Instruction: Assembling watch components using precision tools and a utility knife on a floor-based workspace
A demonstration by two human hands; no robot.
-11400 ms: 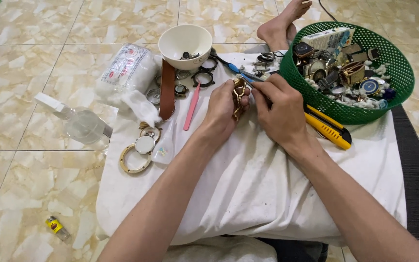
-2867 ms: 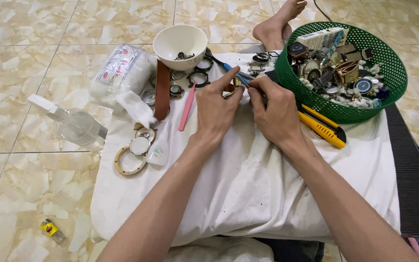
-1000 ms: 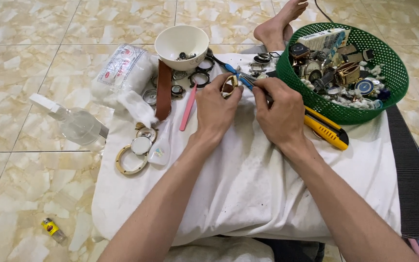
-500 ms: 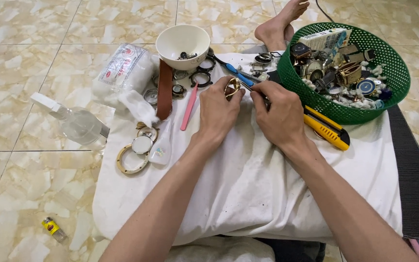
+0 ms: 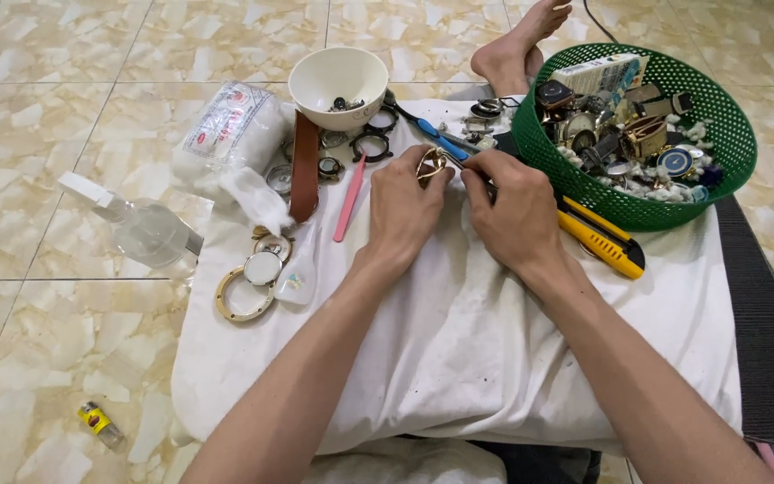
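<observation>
My left hand (image 5: 408, 204) pinches a small gold-coloured watch case (image 5: 430, 165) above the white cloth (image 5: 459, 332). My right hand (image 5: 512, 206) is closed on a thin metal tool whose tip touches the watch case. A blue-handled tool (image 5: 432, 134) lies just beyond my fingers. A pink stick (image 5: 349, 185) rests to the left of my left hand.
A green basket (image 5: 736, 143) of watch parts stands at the right, with a yellow utility knife (image 5: 602, 237) beside it. A white bowl (image 5: 338, 79), a brown strap (image 5: 304, 167), a cotton bag (image 5: 230, 134), a clear bottle (image 5: 141, 229) and watch rings (image 5: 248, 291) lie left. A bare foot (image 5: 521, 45) is behind.
Both hands have stayed together on the watch case with only small finger shifts. The view has drifted slightly.
</observation>
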